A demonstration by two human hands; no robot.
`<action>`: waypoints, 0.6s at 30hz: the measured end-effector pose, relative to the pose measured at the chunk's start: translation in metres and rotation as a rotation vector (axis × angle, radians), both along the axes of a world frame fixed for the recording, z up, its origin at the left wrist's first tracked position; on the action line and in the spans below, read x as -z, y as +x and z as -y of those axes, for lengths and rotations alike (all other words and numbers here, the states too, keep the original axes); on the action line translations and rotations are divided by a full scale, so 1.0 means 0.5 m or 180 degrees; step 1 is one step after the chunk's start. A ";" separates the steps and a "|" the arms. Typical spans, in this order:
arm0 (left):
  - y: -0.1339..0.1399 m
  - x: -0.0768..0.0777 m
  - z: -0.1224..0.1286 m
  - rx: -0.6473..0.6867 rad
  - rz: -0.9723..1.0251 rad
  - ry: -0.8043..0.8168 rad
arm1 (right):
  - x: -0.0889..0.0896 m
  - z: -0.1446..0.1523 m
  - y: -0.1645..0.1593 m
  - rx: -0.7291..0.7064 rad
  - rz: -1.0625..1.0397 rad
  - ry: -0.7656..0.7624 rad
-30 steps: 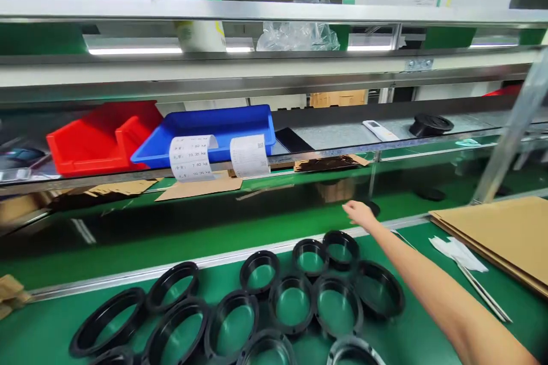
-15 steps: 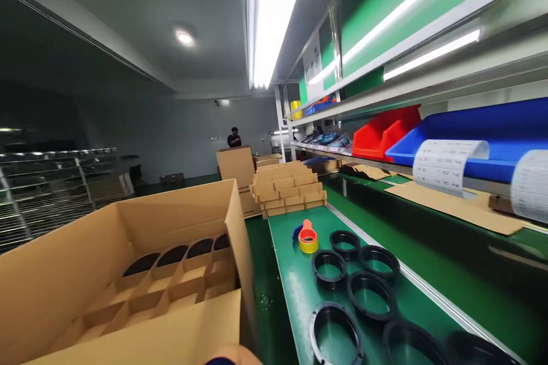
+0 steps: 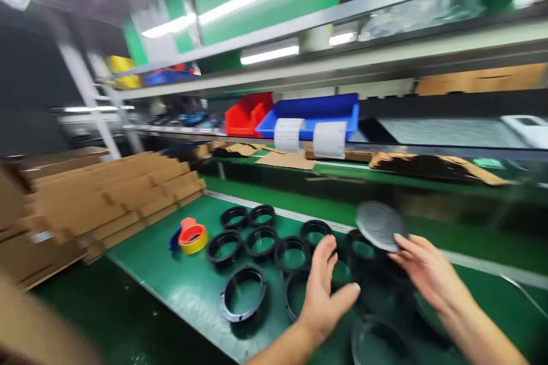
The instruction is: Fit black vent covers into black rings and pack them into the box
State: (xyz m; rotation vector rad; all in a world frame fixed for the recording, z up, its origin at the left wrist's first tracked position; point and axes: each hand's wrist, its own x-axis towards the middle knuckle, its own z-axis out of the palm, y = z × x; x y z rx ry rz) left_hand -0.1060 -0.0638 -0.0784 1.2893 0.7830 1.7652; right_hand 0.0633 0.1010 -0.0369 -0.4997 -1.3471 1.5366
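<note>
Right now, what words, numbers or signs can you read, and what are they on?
None can be read.
Left paper slip by the blue bin: too blurred.
Right paper slip, beside it: too blurred.
Pale sheet at upper left: too blurred.
Pale tags on the shelf edge: too small and blurred.
Grey disc in the right hand: no lettering I can make out.

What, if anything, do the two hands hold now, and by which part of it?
The right hand holds a grey round disc by its edge, at the side nearest that hand. The left hand is open and holds nothing.
</note>
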 end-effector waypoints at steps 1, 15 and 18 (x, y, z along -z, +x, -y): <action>0.027 -0.005 -0.022 -0.0085 0.0374 0.0189 | 0.008 0.043 0.026 0.0000 -0.0109 -0.0240; 0.063 -0.031 0.032 0.1715 0.2006 -0.0836 | 0.024 0.243 0.102 0.0190 0.1158 0.1858; 0.092 -0.031 0.039 0.1876 0.2027 -0.0985 | 0.027 0.219 0.107 0.0668 0.1318 0.2671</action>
